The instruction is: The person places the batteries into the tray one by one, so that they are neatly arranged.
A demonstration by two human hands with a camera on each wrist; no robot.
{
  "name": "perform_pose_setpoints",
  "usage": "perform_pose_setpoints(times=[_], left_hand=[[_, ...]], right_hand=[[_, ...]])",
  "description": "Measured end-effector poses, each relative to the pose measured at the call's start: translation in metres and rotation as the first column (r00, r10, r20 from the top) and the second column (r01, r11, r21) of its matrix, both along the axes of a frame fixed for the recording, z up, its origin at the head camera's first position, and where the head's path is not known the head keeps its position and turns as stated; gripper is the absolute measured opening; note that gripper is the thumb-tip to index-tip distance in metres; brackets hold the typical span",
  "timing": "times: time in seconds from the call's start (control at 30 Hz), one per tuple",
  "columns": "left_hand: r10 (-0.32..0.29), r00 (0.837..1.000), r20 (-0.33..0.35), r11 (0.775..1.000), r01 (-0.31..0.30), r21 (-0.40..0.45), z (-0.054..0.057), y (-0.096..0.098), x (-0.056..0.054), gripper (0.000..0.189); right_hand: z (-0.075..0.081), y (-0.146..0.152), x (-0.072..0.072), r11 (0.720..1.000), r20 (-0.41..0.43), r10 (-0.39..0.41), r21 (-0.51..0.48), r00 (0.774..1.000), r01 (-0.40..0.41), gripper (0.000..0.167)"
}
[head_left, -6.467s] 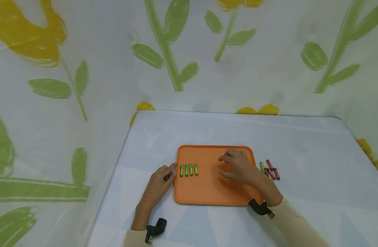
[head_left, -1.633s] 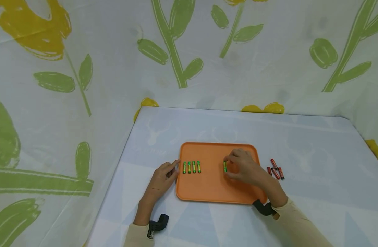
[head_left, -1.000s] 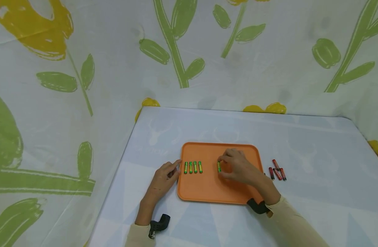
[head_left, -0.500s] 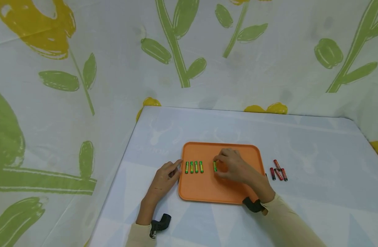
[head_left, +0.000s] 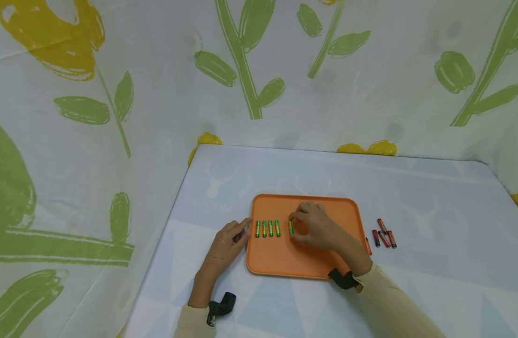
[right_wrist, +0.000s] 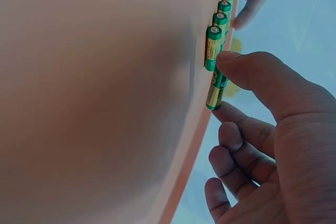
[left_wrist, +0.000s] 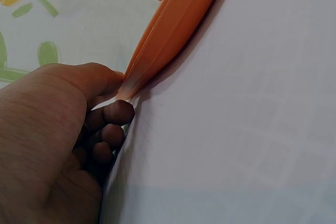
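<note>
On the orange tray (head_left: 280, 258), several green-and-gold batteries (head_left: 267, 228) stand side by side in a row near the left edge. My right hand (head_left: 315, 227) pinches another green battery (right_wrist: 217, 88) end to end between thumb and index finger, just right of that row. The right wrist view shows its other fingers loosely curled below. At the tray's left rim, my left hand (head_left: 225, 246) touches the edge with thumb and index fingertip, set apart from each other. In the left wrist view the other fingers of the left hand (left_wrist: 58, 124) are loosely bent beside the rim.
Several red batteries (head_left: 384, 238) lie loosely together on the table right of the tray. One more red battery (head_left: 368, 246) shows partly by the tray's right edge, beside the right forearm. A flower-patterned cloth (head_left: 157, 94) hangs behind and left of the table.
A green battery was taken from beside the red ones. My right hand has carried it leftward over the tray, close to the row. The left hand stays at the rim.
</note>
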State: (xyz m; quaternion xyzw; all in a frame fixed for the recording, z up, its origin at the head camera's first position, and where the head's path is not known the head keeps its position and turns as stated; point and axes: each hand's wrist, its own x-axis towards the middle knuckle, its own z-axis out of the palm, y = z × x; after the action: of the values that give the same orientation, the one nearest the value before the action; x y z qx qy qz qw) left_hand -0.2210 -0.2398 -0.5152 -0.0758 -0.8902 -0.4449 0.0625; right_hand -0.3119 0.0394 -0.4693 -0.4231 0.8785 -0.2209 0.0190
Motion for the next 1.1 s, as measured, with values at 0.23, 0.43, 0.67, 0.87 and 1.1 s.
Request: perform_pose_setpoints(times=[0.23,0.43,0.67,0.87,1.1], left_hand=[[-0.009,1.0,-0.015,1.0,0.009,0.003,0.001,-0.001,0.001,0.042],[-0.009,0.999,-0.031,1.0,0.009,-0.004,0.0,0.0,0.001,0.042],[0.002,1.0,-0.016,1.0,-0.002,-0.008,0.0,0.001,0.0,0.041],[0.005,1.0,0.013,1.0,-0.005,-0.009,0.001,0.002,0.0,0.042],[0.002,1.0,0.02,1.0,-0.002,-0.011,0.001,-0.001,0.001,0.042]], right_hand=[[-0.001,-0.005,-0.001,1.0,0.006,0.008,0.008,1.0,-0.008,0.031],[-0.004,-0.008,-0.002,0.999,-0.013,0.033,0.0,0.999,-0.033,0.03],[-0.007,-0.011,-0.004,0.999,-0.041,0.052,0.008,0.998,-0.052,0.029],[-0.007,-0.013,-0.003,0.998,-0.02,0.047,0.04,0.999,-0.047,0.033],[0.003,-0.012,0.003,0.999,0.036,0.027,0.03,0.999,-0.028,0.04]])
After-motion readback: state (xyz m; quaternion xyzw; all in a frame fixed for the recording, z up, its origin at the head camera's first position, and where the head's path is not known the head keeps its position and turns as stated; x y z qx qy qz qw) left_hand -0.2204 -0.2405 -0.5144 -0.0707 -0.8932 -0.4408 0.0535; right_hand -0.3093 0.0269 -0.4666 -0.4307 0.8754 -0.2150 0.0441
